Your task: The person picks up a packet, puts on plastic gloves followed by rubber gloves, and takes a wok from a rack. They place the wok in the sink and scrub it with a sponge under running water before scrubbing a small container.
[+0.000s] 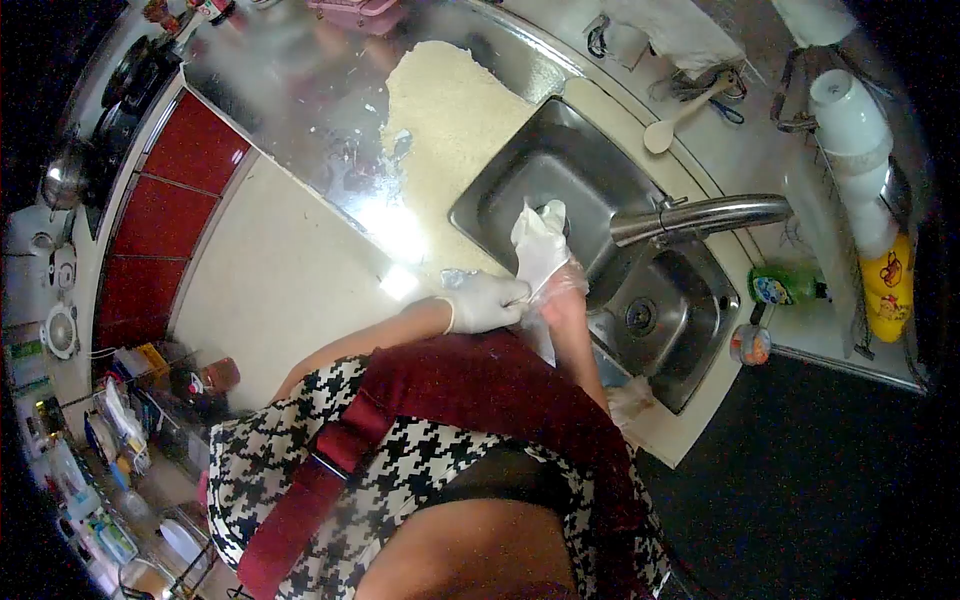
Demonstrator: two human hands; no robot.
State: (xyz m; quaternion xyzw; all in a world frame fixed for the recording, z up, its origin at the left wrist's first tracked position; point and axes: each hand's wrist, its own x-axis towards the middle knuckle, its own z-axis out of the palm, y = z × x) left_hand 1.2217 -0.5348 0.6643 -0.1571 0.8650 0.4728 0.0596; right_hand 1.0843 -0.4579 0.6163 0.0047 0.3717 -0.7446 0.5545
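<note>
Two basins (580,150) sit near the left hand (483,303), pinching the glove (539,243) around the right hand (566,292), whose fingers' state is unclear.

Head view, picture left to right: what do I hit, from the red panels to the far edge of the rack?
Red panels → gloved left hand → right hand → wooden spoon → green bottle → yellow container. Tap left out, overlaps the spoon's span.
</note>
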